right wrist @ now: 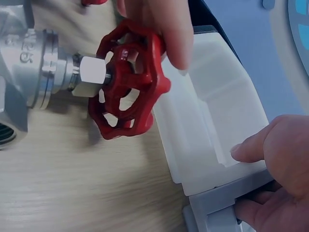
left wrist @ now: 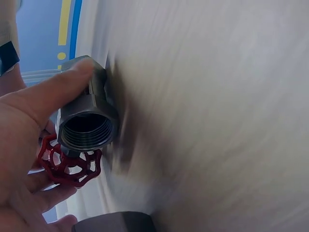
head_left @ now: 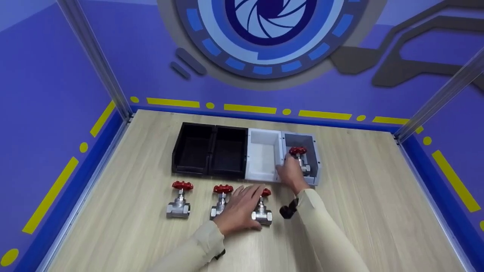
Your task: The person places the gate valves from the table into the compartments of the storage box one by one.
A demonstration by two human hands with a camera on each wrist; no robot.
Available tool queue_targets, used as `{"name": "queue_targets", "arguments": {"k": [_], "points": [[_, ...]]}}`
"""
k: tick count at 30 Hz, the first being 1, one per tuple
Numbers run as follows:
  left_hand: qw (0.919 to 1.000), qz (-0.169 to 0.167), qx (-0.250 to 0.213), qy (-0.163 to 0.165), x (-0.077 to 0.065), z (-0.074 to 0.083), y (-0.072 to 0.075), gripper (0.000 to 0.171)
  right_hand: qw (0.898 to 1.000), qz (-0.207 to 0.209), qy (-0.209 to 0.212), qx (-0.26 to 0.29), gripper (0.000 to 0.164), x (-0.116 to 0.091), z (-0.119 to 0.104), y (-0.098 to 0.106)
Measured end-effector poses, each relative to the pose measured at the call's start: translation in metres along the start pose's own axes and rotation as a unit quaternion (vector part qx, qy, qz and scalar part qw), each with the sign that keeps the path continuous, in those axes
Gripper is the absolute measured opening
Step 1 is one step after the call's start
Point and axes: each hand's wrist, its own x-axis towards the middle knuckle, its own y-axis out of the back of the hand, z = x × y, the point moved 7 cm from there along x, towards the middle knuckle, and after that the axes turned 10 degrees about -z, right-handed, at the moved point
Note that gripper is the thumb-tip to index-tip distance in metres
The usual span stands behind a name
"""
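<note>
My left hand (head_left: 238,213) holds the rightmost gate valve (head_left: 262,216) of the table row, a silver body with a red handwheel. In the left wrist view its thumb presses on the valve body (left wrist: 89,108), and the fingers lie behind the red handwheel (left wrist: 70,166). My right hand (head_left: 293,173) reaches over the divider between the white bin (head_left: 263,155) and the grey bin (head_left: 317,160). Its thumb extends over the white bin and its fingers are in the grey one, partly hidden, beside another gate valve (head_left: 301,164) standing there.
Two black bins (head_left: 194,151) adjoin the white bin on its left. Two more gate valves stand on the table, one at the left (head_left: 179,209) and a middle valve (head_left: 216,211) partly behind my left hand. Blue panels (head_left: 132,75) enclose the wooden table (head_left: 359,181).
</note>
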Motion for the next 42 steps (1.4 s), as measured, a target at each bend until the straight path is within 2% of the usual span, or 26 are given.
{"name": "queue_targets", "arguments": {"k": [4, 13, 17, 30, 36, 42], "points": [[0.9999, -0.014, 0.006, 0.001, -0.0018, -0.0001, -0.0034, 0.125, 1.000, -0.004, -0.004, 0.005, 0.049, 0.0001, 0.0001, -0.0039], [0.9998, -0.013, 0.013, -0.009, 0.0019, 0.0049, -0.0020, 0.116, 1.000, 0.012, 0.002, -0.002, 0.046, -0.0001, -0.0001, -0.0001], [0.9998, -0.011, 0.014, -0.009, 0.0036, 0.0055, -0.0022, 0.112, 1.000, 0.002, -0.002, 0.002, 0.049, 0.0000, 0.0004, -0.0002], [0.9991, 0.025, 0.029, -0.017, 0.0045, 0.0064, -0.0007, 0.109, 1.000, -0.006, 0.001, -0.004, 0.054, -0.0002, 0.0021, -0.0010], [0.9986, 0.037, 0.034, -0.015, 0.0041, 0.0061, -0.0008, 0.109, 0.999, 0.014, 0.027, -0.020, 0.046, -0.0020, -0.0008, 0.0006], [0.9982, 0.044, 0.039, -0.012, 0.0055, 0.0077, 0.0009, 0.108, 0.999, 0.018, 0.029, -0.016, 0.050, -0.0019, -0.0004, 0.0013]]}}
